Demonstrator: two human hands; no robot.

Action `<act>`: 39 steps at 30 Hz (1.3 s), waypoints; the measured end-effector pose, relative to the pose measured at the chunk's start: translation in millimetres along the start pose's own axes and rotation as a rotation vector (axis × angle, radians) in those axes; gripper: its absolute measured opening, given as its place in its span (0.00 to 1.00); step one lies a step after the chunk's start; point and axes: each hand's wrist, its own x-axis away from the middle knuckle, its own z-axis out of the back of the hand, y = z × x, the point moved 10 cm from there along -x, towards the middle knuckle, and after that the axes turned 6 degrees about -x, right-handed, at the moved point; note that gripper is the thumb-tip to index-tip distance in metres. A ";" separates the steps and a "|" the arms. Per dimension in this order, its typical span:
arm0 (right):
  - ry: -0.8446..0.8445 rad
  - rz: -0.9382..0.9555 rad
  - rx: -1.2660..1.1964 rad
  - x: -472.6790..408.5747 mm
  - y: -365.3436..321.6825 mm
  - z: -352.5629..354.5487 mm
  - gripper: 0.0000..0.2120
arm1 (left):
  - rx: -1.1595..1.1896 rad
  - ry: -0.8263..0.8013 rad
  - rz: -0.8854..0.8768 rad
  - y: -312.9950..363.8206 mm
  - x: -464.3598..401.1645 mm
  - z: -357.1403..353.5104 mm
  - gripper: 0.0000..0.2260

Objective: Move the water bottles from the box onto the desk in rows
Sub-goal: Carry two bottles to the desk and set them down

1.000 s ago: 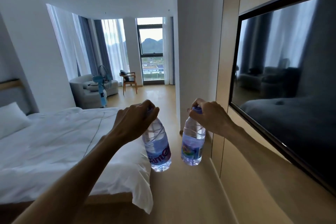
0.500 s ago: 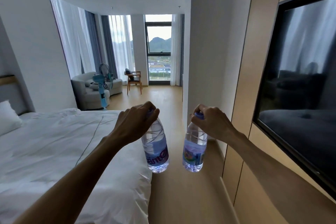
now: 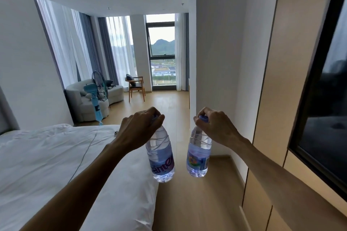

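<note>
My left hand grips the cap end of a clear water bottle with a purple label, which hangs upright in the air over the bed's edge. My right hand grips another clear water bottle by its blue cap; it hangs upright over the wooden floor. The two bottles are side by side, a small gap apart. Neither the box nor the desk is in view.
A white bed fills the left. A wood-panelled wall with a dark TV runs along the right. A white pillar stands ahead. A floor aisle leads to a sofa, fan and chair.
The view has turned left and moved forward along the aisle, so the TV has slid toward the right edge. Both hands keep their bottles held out in front.
</note>
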 end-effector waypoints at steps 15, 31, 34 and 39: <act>-0.008 0.064 -0.024 -228.6 166.1 -49.4 0.12 | -0.024 -0.041 0.099 -64.9 -208.9 -157.6 0.16; -0.027 0.084 0.000 -467.4 283.5 -153.2 0.14 | -0.005 0.052 0.118 -192.4 -415.7 -299.6 0.14; -0.001 0.074 -0.042 -518.8 301.4 -166.6 0.13 | -0.008 0.069 0.115 -221.9 -459.5 -322.8 0.15; 0.019 0.068 -0.073 -595.1 332.2 -195.0 0.13 | 0.010 0.079 0.142 -271.1 -522.4 -364.5 0.15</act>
